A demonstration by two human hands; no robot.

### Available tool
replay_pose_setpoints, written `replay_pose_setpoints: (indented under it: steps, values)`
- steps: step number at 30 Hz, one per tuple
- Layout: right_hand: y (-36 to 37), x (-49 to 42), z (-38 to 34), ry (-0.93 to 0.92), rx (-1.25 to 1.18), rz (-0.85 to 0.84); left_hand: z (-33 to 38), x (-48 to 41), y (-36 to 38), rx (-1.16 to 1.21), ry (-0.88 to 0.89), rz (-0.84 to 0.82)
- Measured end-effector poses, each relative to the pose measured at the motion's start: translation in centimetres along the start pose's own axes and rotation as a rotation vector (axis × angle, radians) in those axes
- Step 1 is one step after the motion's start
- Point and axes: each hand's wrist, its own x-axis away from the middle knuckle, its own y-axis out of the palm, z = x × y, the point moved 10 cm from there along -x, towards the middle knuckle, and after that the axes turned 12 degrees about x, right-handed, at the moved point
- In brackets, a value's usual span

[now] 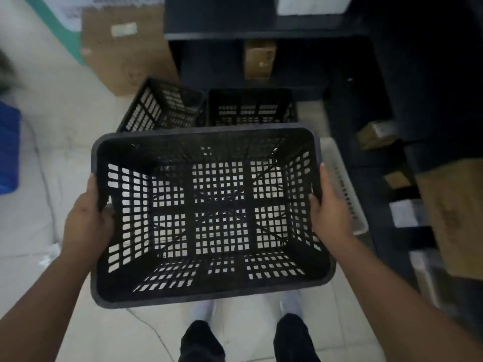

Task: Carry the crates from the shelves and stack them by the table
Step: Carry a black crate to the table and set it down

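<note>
I hold an empty black lattice crate (209, 293) level in front of me, above the pale tiled floor. My left hand (87, 220) grips its left rim and my right hand (329, 210) grips its right rim. Beyond it, two more black crates rest on the floor: one tipped at an angle (159, 105) and one upright (252, 107) beside it. Dark shelves (261, 35) stand behind them.
A large cardboard box (125, 45) leans at the back left. A white lattice crate (345, 189) lies on the floor to the right, next to shelves holding small boxes (376, 134). A blue bin (9, 147) is at the left edge. A thin cable (47, 189) runs across the floor.
</note>
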Motion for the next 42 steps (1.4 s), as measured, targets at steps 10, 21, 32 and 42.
replay_pose_setpoints:
  steps: [10,21,32,42]
  values:
    - [-19.0,26.6,8.9,0.477,-0.088,0.327,25.2,5.2,-6.9,-0.079,0.589,-0.203]
    - [-21.5,67.1,22.5,1.063,-0.151,0.646,44.2,36.6,1.2,-0.066,1.107,-0.565]
    - [-7.7,114.0,25.2,1.745,-0.342,0.925,43.0,88.1,11.0,-0.144,1.625,-1.070]
    - [4.8,137.6,19.7,2.365,-0.477,1.080,31.8,130.3,15.4,-0.211,2.130,-1.508]
